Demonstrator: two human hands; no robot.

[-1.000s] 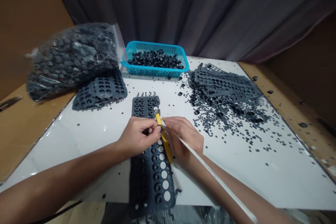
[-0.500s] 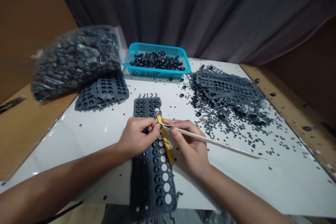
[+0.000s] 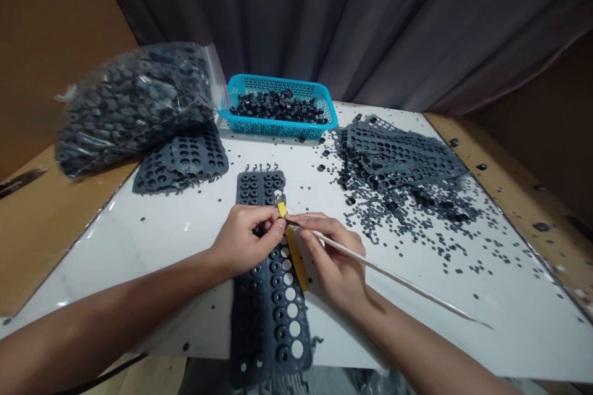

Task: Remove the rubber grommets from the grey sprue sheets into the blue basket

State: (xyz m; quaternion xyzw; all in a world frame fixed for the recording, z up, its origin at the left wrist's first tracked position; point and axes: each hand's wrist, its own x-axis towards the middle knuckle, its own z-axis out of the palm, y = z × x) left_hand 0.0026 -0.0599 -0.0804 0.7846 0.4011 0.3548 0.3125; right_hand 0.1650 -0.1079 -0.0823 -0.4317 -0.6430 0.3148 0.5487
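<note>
My left hand [image 3: 248, 237] is closed in a pinch on a small black rubber piece, mostly hidden by the fingertips. In my right hand [image 3: 338, 259] is a thin pale rod [image 3: 393, 278] with a slender pointed back end; its dark front end meets the left fingertips. Under both hands lies a black rubber sheet [image 3: 266, 321] with rows of ring-shaped parts. Down its right column run several open holes showing white. A yellow-handled tool [image 3: 296, 259] with a metal tip rests along that column, partly covered by the fingers.
A blue basket [image 3: 278, 129] of black rubber parts stands at the back. To its left, a filled clear bag [image 3: 134, 105] leans over perforated sheets [image 3: 185, 160]. Another pile of punched sheets [image 3: 403, 157] lies right, with small black discs scattered around it on the white tabletop [image 3: 185, 228].
The rod has tilted in my right hand: its back end has swung down toward me and to the right. My left hand keeps its pinch, almost unmoved.
</note>
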